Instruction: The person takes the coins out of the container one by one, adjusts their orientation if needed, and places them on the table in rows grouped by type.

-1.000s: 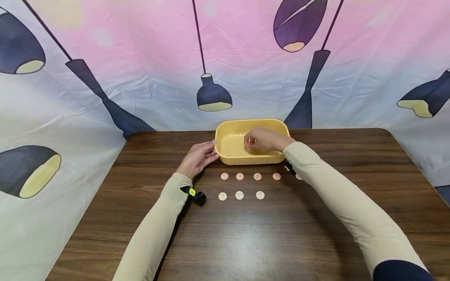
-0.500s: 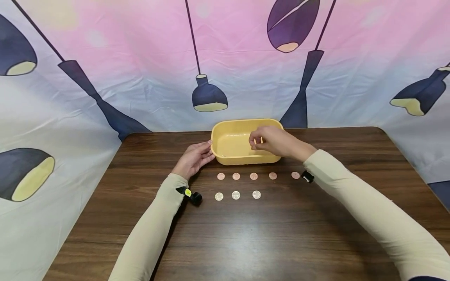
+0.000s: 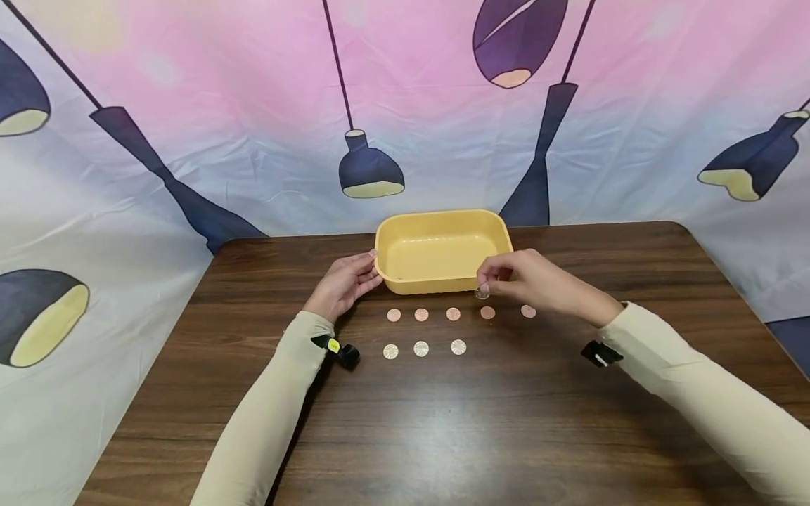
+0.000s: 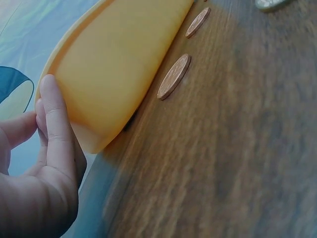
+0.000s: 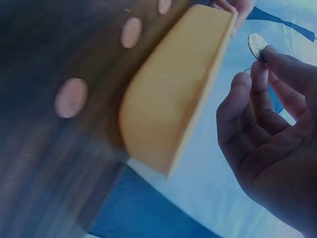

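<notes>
My left hand [image 3: 342, 287] holds the left end of a yellow plastic basin [image 3: 449, 284], thumb at the rim and fingers along the outer wall. In the left wrist view its fingertips lie against that wall. My right hand [image 3: 531, 281] pinches a silver coin [image 5: 256, 46] between thumb and finger, just in front of the basin's right front corner. Below the basin lies a row of several copper coins [image 3: 453, 314] on the table. Nearer to me is a second row of three silver coins [image 3: 420, 348].
The brown wooden table [image 3: 405, 436] ends right behind the basin. A printed cloth [image 3: 266, 140] with lamp pictures hangs along its far edge. Dark cameras [image 3: 601, 353] are strapped to both wrists.
My right hand has come up out of the basin and moved right and toward me, with a silver coin now showing in its fingers. The left hand stays at the basin's end.
</notes>
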`<state>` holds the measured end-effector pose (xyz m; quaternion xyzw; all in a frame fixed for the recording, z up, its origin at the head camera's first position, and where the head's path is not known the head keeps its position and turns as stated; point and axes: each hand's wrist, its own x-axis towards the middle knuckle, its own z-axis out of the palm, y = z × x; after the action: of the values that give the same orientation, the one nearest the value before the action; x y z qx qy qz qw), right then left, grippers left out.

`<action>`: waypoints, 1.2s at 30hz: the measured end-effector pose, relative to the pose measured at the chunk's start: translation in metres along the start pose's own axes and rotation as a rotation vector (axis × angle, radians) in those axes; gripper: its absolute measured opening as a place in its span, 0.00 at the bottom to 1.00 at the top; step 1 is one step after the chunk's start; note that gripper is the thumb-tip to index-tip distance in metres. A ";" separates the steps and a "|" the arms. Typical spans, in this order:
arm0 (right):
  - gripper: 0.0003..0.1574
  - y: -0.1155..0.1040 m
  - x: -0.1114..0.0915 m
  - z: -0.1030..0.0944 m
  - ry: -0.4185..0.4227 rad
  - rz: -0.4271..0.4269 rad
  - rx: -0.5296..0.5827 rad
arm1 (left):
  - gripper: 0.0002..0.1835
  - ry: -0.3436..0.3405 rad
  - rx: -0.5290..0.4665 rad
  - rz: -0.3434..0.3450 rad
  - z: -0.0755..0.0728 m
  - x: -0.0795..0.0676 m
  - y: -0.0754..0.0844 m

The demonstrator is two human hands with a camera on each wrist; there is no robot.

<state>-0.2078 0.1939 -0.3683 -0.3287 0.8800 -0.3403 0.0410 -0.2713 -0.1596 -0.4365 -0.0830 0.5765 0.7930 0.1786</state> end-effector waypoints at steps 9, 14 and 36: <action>0.10 0.012 -0.028 0.019 -0.052 0.108 0.007 | 0.10 -0.008 0.003 0.002 -0.001 -0.003 0.003; 0.12 0.016 -0.034 0.032 -0.141 0.147 0.011 | 0.10 0.000 0.002 0.006 0.000 -0.003 0.003; 0.15 0.017 -0.035 0.056 -0.216 0.176 -0.083 | 0.09 -0.001 0.016 0.001 -0.001 -0.002 0.002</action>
<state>-0.1735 0.1929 -0.4273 -0.2864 0.9092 -0.2615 0.1516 -0.2702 -0.1612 -0.4345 -0.0811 0.5828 0.7885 0.1793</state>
